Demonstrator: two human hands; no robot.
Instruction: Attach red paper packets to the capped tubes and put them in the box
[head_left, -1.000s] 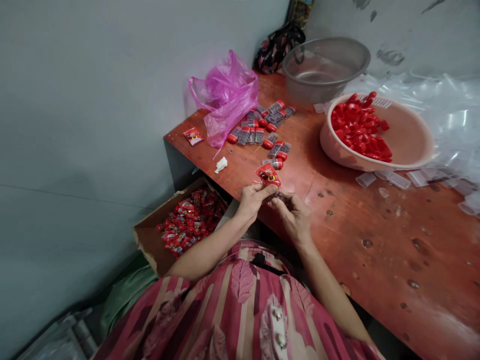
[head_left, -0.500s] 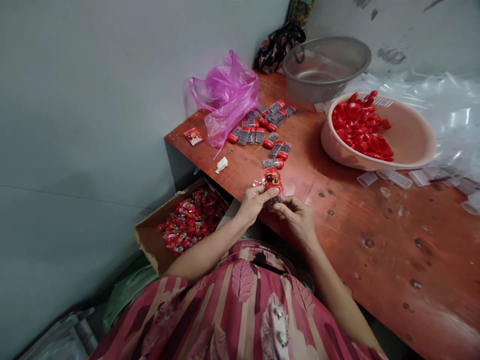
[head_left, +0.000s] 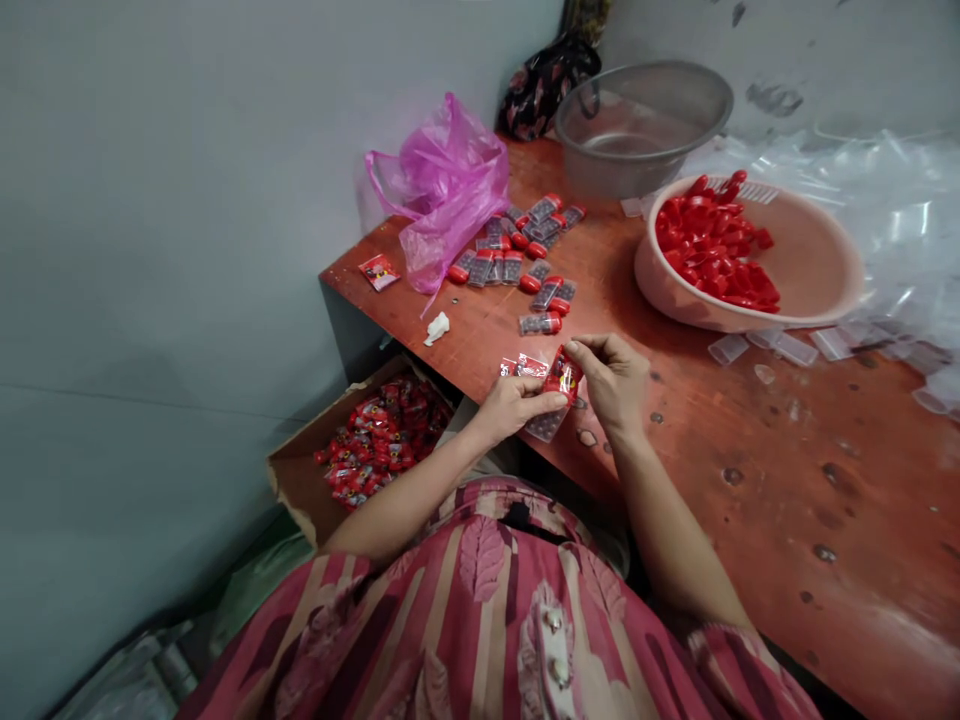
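My left hand (head_left: pixel 511 408) is closed round a small clear container of dark beads (head_left: pixel 546 425) and a red printed wrapper (head_left: pixel 564 378), which lies against the container. The thumb presses on the wrapper's lower part. My right hand (head_left: pixel 616 385) pinches the wrapper's upper right corner between thumb and fingertips. More red and clear wrappers (head_left: pixel 531 367) show just beyond the left fingers; whether they are held or lying on the table cannot be told. Farther off on the table lie several red-capped containers of dark beads (head_left: pixel 541 323).
A pink basin (head_left: pixel 821 270) of red caps (head_left: pixel 712 245) stands on the reddish table (head_left: pixel 697 480), with clear empty containers (head_left: pixel 795 348) alongside. Behind are a grey basin (head_left: pixel 637 170) and a purple bag (head_left: pixel 450 190). Below left sits a cardboard box (head_left: pixel 296 475) of red packs (head_left: pixel 375 440).
My right hand has moved up from the container's lower end to the wrapper's upper corner. The container has tilted, its lower end now pointing down and left. The view has shifted slightly.
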